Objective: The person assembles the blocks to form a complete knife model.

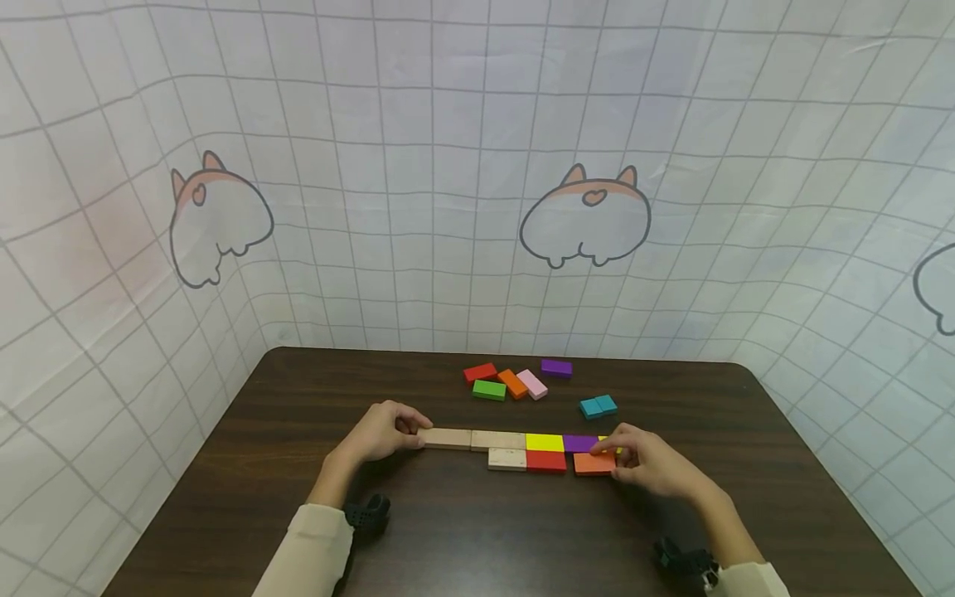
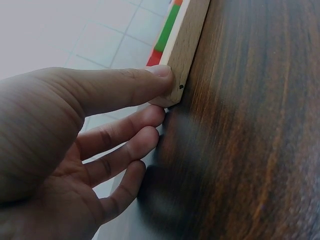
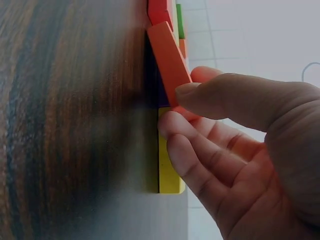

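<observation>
At the far left, the side edge of the dark worktop (image 1: 224, 481) slants away from the viewer, with a wide stretch of wood grain between it and the left hand (image 1: 379, 434). That hand pinches the outer end of a long wooden block (image 1: 446, 439) with thumb and index finger, its other fingers loosely bent. A second long block (image 1: 498, 441) continues the back row to the right. Behind it, near the far edge, lie a loose red block (image 1: 480, 373), a loose green block (image 1: 489, 390), a loose orange block (image 1: 512, 383), a pink block (image 1: 532, 384) and a loose purple block (image 1: 556, 368).

In the front row come a short wooden block (image 1: 507, 459) and a red block (image 1: 546, 462); behind the latter, a yellow block (image 1: 545, 443) and a purple block (image 1: 579, 444) carry on the back row. Two blue blocks (image 1: 599, 406) touch farther back.

After a narrow gap, the right hand (image 1: 647, 462) grasps the tilted orange block (image 1: 593, 465) between thumb and fingers — its held end raised. Behind it, another yellow block (image 3: 171, 172) ends the back row, well apart from the worktop's right edge.
</observation>
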The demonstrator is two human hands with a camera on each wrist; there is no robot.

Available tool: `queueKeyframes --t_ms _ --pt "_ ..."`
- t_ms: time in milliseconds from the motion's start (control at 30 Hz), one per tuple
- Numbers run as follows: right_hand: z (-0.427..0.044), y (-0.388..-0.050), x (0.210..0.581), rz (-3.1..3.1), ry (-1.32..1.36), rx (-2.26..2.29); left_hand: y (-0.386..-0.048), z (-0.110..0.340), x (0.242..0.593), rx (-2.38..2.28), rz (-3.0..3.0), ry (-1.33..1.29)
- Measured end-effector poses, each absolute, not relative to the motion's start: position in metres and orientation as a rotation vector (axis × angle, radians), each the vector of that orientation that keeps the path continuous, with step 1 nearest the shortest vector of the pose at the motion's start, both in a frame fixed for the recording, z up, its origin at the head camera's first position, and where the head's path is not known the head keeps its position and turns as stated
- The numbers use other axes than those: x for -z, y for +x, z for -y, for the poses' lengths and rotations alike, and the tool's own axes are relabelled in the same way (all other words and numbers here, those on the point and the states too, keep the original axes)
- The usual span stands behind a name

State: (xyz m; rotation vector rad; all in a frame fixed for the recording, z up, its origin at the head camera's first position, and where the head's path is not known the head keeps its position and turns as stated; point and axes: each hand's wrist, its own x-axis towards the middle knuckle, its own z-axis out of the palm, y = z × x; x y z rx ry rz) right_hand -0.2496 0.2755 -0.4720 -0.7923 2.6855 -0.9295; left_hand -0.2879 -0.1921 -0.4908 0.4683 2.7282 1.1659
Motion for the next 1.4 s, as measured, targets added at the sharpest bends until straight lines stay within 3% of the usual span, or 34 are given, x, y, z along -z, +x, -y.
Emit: queueKeyframes --t_ms 1400 --pt "-0.2701 -0.2518 0.4793 -2.769 -0.779 0.857 -0.2875 0.1907 0.4908 -1.166 -2.729 0.45"
